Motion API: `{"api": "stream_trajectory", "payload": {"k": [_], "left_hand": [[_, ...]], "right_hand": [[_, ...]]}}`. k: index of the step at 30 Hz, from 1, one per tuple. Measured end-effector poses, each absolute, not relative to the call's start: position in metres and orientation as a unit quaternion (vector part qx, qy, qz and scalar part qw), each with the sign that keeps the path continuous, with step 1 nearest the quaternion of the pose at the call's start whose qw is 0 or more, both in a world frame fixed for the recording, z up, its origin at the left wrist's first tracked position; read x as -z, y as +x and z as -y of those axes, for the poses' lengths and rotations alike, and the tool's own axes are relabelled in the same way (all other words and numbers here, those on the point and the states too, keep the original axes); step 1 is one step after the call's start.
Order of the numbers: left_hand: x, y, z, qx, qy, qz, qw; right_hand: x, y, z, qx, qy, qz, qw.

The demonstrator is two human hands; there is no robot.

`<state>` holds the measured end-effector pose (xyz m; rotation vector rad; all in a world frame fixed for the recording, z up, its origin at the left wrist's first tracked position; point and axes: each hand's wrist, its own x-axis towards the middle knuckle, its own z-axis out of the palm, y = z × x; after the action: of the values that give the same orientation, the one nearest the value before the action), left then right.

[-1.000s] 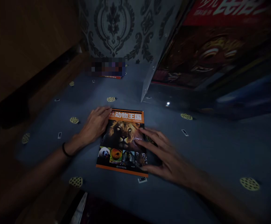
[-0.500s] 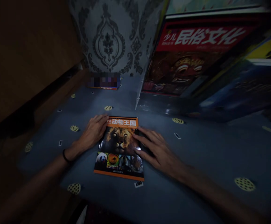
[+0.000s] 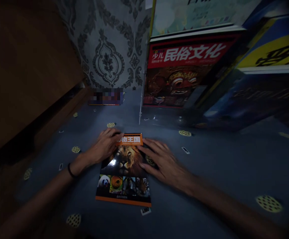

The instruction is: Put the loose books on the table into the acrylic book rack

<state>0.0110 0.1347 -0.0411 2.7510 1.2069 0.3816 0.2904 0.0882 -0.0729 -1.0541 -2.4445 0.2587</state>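
A book (image 3: 126, 169) with a lion on its black and orange cover lies flat on the patterned tablecloth in front of me. My left hand (image 3: 106, 143), a dark band around its wrist, rests over the book's upper left corner and hides part of the title. Along the right edge lies my right hand (image 3: 160, 159), its fingers spread and the tips touching the cover. Neither hand is closed around the book.
A clear rack at the right holds a red-topped book (image 3: 179, 76) with a mask on it, a pale book (image 3: 194, 18) above, and blue and yellow books (image 3: 261, 89) beside it. A blurred-out item (image 3: 106, 97) lies by the wallpapered wall.
My left hand has shifted right, farther onto the cover, and now hides more of the title. The right hand stays along the book's edge. My view has tilted up slightly.
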Motion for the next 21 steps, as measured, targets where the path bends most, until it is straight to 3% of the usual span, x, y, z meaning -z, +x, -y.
{"api": "stream_trajectory", "payload": {"k": [21], "left_hand": [[0.050, 0.060, -0.161, -0.129, 0.933, -0.329, 0.066]], "right_hand": [[0.075, 0.291, -0.088, -0.111, -0.383, 0.887, 0.233]]}}
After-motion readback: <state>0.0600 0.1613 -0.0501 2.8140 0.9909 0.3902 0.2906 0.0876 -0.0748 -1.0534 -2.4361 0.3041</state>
